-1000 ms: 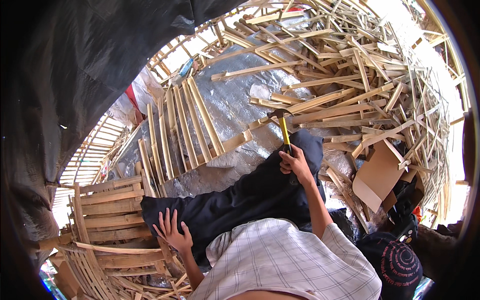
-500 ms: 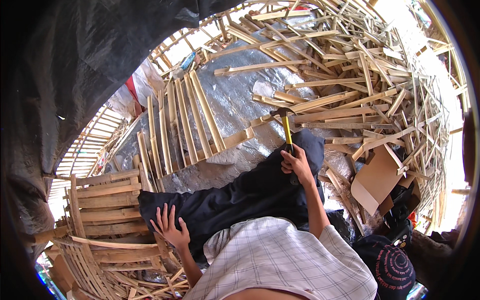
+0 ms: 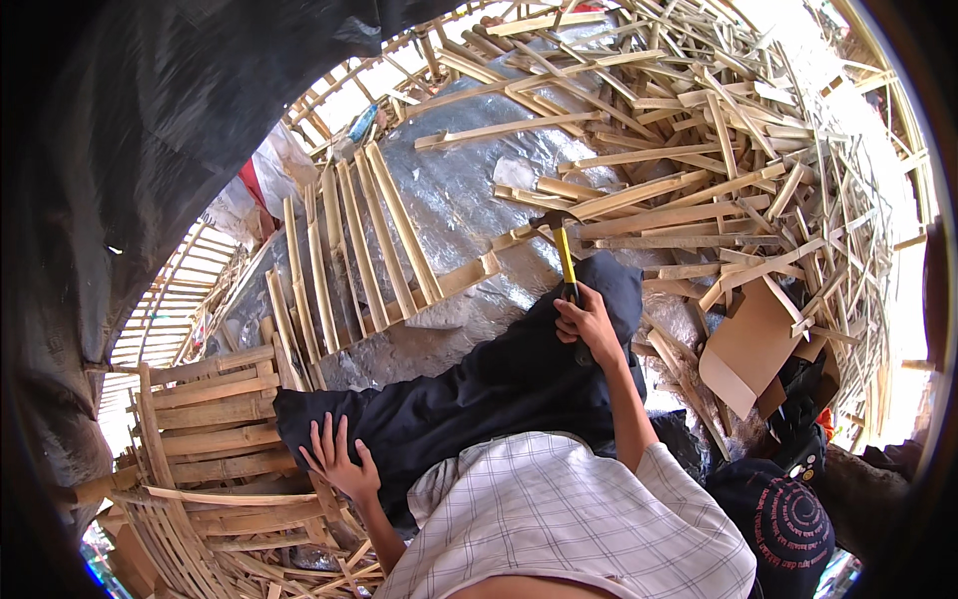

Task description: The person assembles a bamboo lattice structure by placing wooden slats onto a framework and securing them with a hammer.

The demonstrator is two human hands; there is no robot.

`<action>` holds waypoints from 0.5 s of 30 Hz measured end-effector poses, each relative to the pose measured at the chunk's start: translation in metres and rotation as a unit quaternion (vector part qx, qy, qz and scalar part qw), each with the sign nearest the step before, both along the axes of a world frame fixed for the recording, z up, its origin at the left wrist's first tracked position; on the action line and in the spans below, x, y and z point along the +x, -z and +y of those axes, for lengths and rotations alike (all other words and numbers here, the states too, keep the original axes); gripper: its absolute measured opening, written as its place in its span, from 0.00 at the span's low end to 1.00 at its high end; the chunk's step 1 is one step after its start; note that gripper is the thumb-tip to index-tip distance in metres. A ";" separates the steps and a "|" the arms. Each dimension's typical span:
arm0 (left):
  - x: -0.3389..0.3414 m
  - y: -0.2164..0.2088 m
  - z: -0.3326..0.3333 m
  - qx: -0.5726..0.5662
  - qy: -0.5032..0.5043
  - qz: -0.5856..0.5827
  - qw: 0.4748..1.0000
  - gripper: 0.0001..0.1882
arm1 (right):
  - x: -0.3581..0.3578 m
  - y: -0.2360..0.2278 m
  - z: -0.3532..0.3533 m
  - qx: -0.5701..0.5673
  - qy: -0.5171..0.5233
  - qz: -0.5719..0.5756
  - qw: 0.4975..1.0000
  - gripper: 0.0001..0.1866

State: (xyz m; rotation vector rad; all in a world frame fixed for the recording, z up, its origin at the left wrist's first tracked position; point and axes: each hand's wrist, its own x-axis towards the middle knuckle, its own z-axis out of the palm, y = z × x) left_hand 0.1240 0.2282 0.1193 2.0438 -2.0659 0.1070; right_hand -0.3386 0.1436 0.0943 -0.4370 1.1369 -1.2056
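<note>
- My checked shirt (image 3: 574,499) fills the near edge, with a dark cap (image 3: 778,524) bearing a red spiral print beside it on the right.
- My left hand (image 3: 342,461) grasps nothing; it lies with fingers spread on my black trousers (image 3: 439,404), over the bent left leg.
- To the left of that hand is a panel (image 3: 222,414) of bamboo slats laid side by side.
- My right hand (image 3: 591,326) is clenched around the dark grip of the hammer (image 3: 567,262), above my right knee.
- The hammer points away from me, its yellow shaft upward of my fist; whether its dark head touches the bamboo behind it, I cannot tell.
- An open piece of cardboard (image 3: 748,344) sits to the right.
- Ahead on the left, a row of slats (image 3: 404,222) rests with near ends across a bamboo rail (image 3: 459,280).
- Beyond are a grey sheet (image 3: 449,180) and, farther right, a heap of strips (image 3: 689,125).
</note>
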 end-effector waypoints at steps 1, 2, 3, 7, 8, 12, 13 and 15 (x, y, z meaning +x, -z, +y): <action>-0.001 0.000 0.000 0.000 0.001 -0.001 1.000 0.23 | 0.000 0.000 -0.001 0.002 -0.001 0.002 1.000 0.11; -0.001 -0.001 0.000 0.000 0.001 -0.001 1.000 0.23 | 0.000 0.000 -0.001 0.004 -0.002 0.004 1.000 0.11; -0.001 -0.001 0.000 -0.001 0.002 -0.002 1.000 0.23 | 0.001 0.000 -0.002 0.006 0.000 0.003 1.000 0.11; 0.000 -0.001 0.000 -0.007 0.006 0.005 1.000 0.23 | 0.000 0.002 -0.002 0.010 0.003 0.000 1.000 0.11; 0.000 0.001 0.000 -0.007 0.005 0.005 1.000 0.23 | 0.000 0.002 -0.002 0.010 0.004 -0.001 1.000 0.11; 0.000 0.001 0.000 -0.008 0.006 0.006 1.000 0.23 | 0.001 0.000 -0.003 0.016 0.006 0.007 1.000 0.11; 0.000 0.001 0.000 -0.008 0.006 0.005 1.000 0.23 | 0.001 0.000 -0.003 0.017 0.006 0.008 1.000 0.11; 0.000 0.001 -0.001 -0.007 0.006 0.004 1.000 0.23 | 0.001 0.000 -0.002 0.016 0.006 0.007 1.000 0.11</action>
